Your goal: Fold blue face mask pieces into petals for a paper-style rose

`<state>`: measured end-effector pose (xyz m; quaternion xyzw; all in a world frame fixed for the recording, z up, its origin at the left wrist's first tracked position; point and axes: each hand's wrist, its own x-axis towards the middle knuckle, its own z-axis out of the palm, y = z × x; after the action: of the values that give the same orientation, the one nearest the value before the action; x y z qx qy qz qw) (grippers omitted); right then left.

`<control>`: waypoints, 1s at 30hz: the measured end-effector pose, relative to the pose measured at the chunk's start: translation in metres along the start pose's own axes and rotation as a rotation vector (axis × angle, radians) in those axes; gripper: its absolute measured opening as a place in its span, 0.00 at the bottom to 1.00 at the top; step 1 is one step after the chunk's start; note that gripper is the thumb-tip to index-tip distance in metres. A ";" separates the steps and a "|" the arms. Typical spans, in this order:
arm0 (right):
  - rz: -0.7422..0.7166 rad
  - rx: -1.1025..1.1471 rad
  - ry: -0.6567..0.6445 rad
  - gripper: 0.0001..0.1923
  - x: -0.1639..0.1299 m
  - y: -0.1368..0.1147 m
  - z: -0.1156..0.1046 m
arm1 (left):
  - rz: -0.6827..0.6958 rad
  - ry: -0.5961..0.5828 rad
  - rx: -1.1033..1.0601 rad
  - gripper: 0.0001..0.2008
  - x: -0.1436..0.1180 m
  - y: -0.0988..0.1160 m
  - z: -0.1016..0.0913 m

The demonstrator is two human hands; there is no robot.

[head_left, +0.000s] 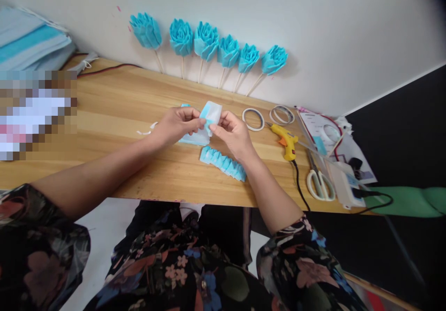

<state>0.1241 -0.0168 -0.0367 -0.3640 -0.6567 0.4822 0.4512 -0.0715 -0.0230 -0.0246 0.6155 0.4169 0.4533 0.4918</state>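
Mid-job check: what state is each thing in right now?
Left hand: pinching folded sheet
Right hand: pinching same sheet
Folded sheet: held between both hands
Pale blue material beneath: lying down, partly hidden
Folded blue pieces: overlapping in a row
Six blue flowers: on sticks, standing along the wall
Yellow glue gun: lying on its side, heat cannot be told
Scissors: lying down, blades look closed
Tape rolls: lying flat

The wooden bench (114,92) bore a yellow glue gun (285,139); left of it lay folded blue pieces (223,162) and a pale blue sheet (196,138), beyond it tape rolls (254,129), right of it white-handled scissors (321,185) and a white box (343,183)
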 end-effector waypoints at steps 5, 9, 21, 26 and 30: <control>-0.001 0.020 -0.018 0.16 0.000 -0.001 0.001 | -0.010 -0.034 -0.025 0.14 0.000 -0.003 0.000; -0.013 0.026 0.022 0.17 -0.001 -0.005 0.001 | -0.025 -0.051 0.010 0.15 -0.003 0.002 0.000; -0.106 -0.105 0.096 0.08 -0.004 -0.010 -0.003 | -0.038 -0.178 0.134 0.17 -0.005 0.010 0.002; -0.151 -0.185 0.102 0.06 -0.004 -0.013 -0.004 | -0.056 -0.155 0.131 0.17 -0.006 0.014 0.002; -0.185 -0.232 0.094 0.03 -0.004 -0.014 -0.005 | -0.077 -0.126 0.109 0.17 -0.006 0.016 0.002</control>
<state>0.1292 -0.0222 -0.0238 -0.3740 -0.7170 0.3419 0.4787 -0.0699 -0.0318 -0.0101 0.6521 0.4326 0.3710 0.5000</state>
